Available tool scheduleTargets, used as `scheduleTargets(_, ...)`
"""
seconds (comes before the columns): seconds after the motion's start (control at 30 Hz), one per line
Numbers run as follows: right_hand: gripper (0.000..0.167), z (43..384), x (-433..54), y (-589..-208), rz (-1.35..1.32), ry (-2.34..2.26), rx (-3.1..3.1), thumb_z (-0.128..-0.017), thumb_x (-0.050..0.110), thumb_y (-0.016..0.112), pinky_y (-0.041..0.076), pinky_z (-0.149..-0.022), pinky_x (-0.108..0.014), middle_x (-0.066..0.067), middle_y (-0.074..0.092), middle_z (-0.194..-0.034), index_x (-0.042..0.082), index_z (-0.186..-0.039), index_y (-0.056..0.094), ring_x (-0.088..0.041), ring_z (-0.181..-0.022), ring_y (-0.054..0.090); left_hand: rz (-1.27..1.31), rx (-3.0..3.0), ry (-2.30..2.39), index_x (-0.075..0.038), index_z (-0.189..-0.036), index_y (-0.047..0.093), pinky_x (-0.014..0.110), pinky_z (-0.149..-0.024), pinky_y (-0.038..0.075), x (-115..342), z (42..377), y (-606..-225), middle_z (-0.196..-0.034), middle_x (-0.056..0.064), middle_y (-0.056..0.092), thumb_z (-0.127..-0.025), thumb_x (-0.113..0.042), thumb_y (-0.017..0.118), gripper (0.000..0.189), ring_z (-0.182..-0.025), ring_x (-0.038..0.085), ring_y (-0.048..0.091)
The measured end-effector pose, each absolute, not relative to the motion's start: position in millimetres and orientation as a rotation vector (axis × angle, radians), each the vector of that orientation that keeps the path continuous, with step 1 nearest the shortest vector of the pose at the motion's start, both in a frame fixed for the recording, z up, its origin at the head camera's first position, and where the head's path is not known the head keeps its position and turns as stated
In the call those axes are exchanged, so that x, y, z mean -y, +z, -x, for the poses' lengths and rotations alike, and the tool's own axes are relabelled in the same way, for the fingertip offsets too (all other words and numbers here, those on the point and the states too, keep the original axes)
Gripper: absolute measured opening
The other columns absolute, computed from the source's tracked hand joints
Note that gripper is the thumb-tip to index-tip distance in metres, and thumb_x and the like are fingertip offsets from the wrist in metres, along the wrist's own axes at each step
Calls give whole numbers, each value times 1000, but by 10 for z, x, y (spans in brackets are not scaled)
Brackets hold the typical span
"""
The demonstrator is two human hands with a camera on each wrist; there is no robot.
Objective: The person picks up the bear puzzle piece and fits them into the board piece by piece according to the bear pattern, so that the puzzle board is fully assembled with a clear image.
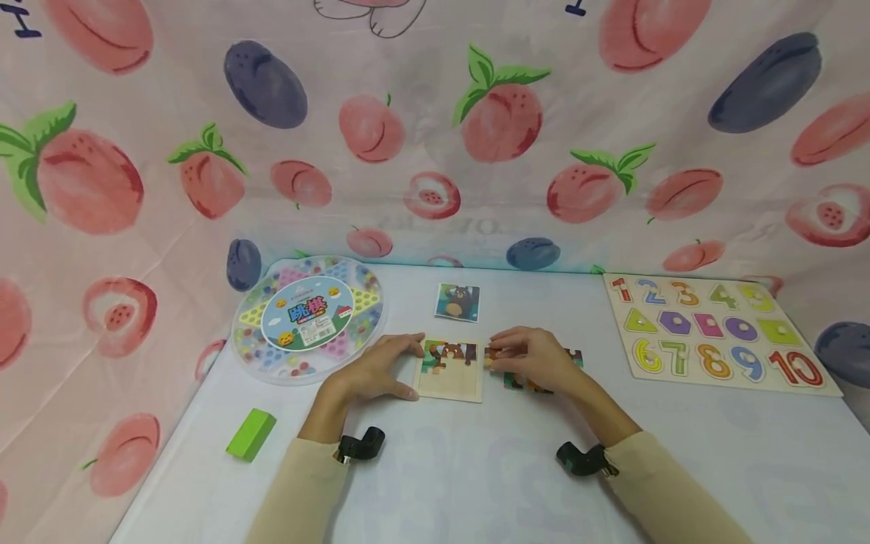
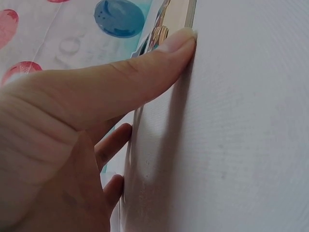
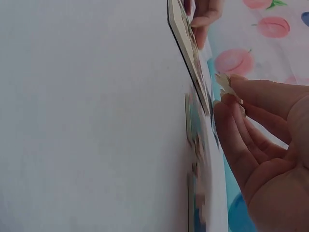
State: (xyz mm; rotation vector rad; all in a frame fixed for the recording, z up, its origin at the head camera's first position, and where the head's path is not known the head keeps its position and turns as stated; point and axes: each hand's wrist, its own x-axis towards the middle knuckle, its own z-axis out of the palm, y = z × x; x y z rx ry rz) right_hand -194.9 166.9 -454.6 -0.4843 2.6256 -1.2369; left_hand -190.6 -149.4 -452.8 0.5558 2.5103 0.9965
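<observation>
The right hand (image 1: 540, 361) pinches a puzzle piece (image 3: 225, 83); the left hand (image 1: 370, 370), fingers spread wide, touches the puzzle board (image 1: 455, 386) between the surface's left and right edges. The white surface (image 1: 469, 476) meets fruit-printed cloth (image 1: 408, 68) at its far edge. The right wrist view shows the piece raised, unclear from the head.

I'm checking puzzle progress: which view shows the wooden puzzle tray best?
The head view shows the wooden puzzle tray from above, fitted pieces visible. Left wrist shows only a cropped part; right wrist, nearly edge-on.
</observation>
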Motion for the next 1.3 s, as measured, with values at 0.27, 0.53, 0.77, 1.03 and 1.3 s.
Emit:
scheduleTargets(0.27,37,1946,-1373,-4504,542,-1284,-2542,-85,19,82,58,-69,-22,-11,71,-130,9,-120,75,-18,-97,73,-555,-2509,987,-18,-125,62,53,-131,20,1500,1923,-4528,-166,-3,38,-73,-18,91,59,-157,27,28)
scheduleTargets(0.53,34,1981,-1132,-4518,665,-1279,-2537,-84,14,83,57,-72,-17,-13,72,-124,4,-116,76,-12,-88,70,-576,-2514,979,-17,-126,61,53,-130,21,1511,1934,-4533,-166,-2,39,-75,-20,90,59,-156,27,28)
scheduleTargets(0.77,29,2015,-1017,-4602,713,-1247,-2557,-86,15,82,55,-67,-17,-10,76,-115,8,-114,77,-5,-78,66,-592,-2513,980,-18,-125,61,53,-130,21,1518,1942,-4553,-166,-1,40,-74,-21,91,58,-156,27,29)
scheduleTargets(1.03,26,1978,-966,-4635,674,-1181,-2634,-84,17,83,57,-72,-18,-8,77,-114,9,-108,79,-11,-87,72,-578,-2505,992,-18,-125,62,54,-130,21,1508,1922,-4541,-166,-2,39,-75,-20,90,58,-156,27,28)
scheduleTargets(1.3,28,1943,-924,-4627,679,-1091,-2714,-82,17,85,62,-85,-30,-8,76,-117,8,-108,80,-21,-104,73,-591,-2513,982,-18,-125,61,54,-130,21,1513,1930,-4549,-166,-3,39,-75,-21,90,58,-156,27,28)
